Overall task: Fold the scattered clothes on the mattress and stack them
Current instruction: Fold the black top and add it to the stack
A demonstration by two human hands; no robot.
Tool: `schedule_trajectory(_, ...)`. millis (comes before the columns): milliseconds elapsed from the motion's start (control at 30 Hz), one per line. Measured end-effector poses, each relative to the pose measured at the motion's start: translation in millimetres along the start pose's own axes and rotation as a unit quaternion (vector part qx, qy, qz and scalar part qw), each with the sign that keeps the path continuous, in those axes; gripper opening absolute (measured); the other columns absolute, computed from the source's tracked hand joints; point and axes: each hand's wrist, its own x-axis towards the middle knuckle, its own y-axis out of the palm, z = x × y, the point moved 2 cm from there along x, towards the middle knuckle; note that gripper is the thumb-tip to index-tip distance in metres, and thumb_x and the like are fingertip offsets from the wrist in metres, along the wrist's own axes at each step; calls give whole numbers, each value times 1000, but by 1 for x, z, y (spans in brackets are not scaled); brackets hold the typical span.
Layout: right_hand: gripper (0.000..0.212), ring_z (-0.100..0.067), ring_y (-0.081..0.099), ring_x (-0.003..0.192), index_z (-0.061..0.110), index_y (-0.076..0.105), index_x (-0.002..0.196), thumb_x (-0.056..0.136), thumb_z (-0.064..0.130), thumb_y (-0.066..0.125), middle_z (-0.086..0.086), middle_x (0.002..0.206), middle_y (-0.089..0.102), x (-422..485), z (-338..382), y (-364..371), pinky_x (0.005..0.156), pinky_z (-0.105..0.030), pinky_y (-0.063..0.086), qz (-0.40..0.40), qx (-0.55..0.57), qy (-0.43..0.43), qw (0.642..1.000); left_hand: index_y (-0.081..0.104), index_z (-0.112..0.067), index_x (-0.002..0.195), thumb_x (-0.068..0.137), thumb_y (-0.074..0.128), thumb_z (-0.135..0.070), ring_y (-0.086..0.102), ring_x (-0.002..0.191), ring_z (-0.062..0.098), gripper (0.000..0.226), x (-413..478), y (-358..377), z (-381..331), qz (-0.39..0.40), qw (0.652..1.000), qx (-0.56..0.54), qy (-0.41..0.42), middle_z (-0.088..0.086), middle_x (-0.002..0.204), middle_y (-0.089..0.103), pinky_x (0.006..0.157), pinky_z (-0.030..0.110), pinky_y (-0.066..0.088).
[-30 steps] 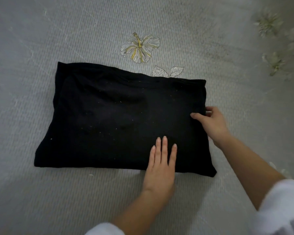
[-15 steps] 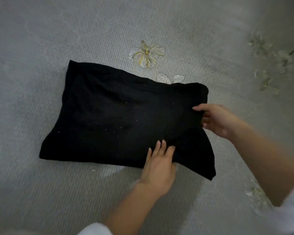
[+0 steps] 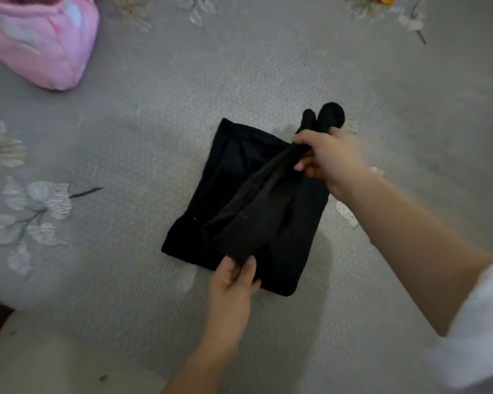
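While a folded black garment (image 3: pixel 234 177) lies on the grey mattress (image 3: pixel 268 66), a thinner black piece (image 3: pixel 248 211) is pinched above it by the left hand (image 3: pixel 231 282) and gripped by the right hand (image 3: pixel 330 160).

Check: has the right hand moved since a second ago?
Yes. The right hand has lifted off the folded black garment on the mattress, gripping dark cloth.

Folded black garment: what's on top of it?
A thinner black cloth, stretched between the left hand and right hand, lies across the folded black garment. The middle of the garment is covered.
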Motion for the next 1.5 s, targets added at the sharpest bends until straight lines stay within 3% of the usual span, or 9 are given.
schedule_trajectory(233,69,-10,64,87,17,30,146,88,20,66,-1,99,68,16,-23,93,71,-24,53,132,-123,-50,982,63,-24,110,96,52,-15,70,91,14,19,13,-50,-7,-66,995,18,-75,1,102,73,80,31,56)
schedule_trajectory(400,54,-9,58,107,16,44,139,89,15,62,1,120,63,7,-49,75,93,-26,47,79,-231,-119,963,69,-11,91,91,57,-33,69,77,20,24,18,-69,0,-105,981,66,-150,11,86,73,71,35,54)
schedule_trajectory(533,62,-17,31,137,20,41,139,85,33,66,3,146,41,-20,-80,50,112,-41,24,-4,-411,-220,885,66,-20,106,86,61,-35,68,92,19,25,18,-60,3,-71,984,13,-162,5,100,72,79,33,54)
schedule_trajectory(700,91,-13,-5,147,35,12,151,77,72,52,10,161,1,-32,-128,33,117,-48,4,38,-495,-85,864,50,-27,131,78,76,-29,63,107,10,59,30,-36,-5,-125,988,-82,-49,-8,119,65,89,30,52)
schedule_trajectory(933,76,-20,38,129,29,33,144,83,75,28,2,137,43,-33,-108,23,106,-46,23,37,-645,-128,752,56,-38,101,90,56,-12,62,97,3,28,25,-29,-25,-127,992,-17,17,-14,105,66,87,25,50)
schedule_trajectory(1067,61,-22,56,117,26,41,141,90,61,43,-3,121,62,-52,-104,19,99,-33,42,216,-608,-55,762,67,-20,95,82,61,-5,68,83,13,21,21,-76,-50,-163,985,44,47,-9,86,73,65,20,53)
schedule_trajectory(1200,50,-11,62,95,26,48,137,92,45,54,5,102,67,-87,-126,32,86,-22,46,350,-502,-21,791,58,-15,119,86,64,-17,63,93,16,34,28,-135,-58,-315,940,92,90,1,106,67,76,25,50)
schedule_trajectory(1300,49,-12,56,103,20,47,137,93,40,52,4,114,58,-89,-133,46,90,-24,45,198,-443,-177,857,24,-10,148,89,60,-30,40,130,26,72,33,-152,-53,-350,879,278,165,14,143,39,107,32,29)
schedule_trajectory(1500,63,-18,-12,147,35,4,152,93,56,16,5,161,-1,-63,-144,84,117,-45,-2,116,-565,-278,768,8,-26,153,95,23,-53,-16,146,21,66,45,-135,-27,-211,690,649,241,5,160,-9,115,47,-5)
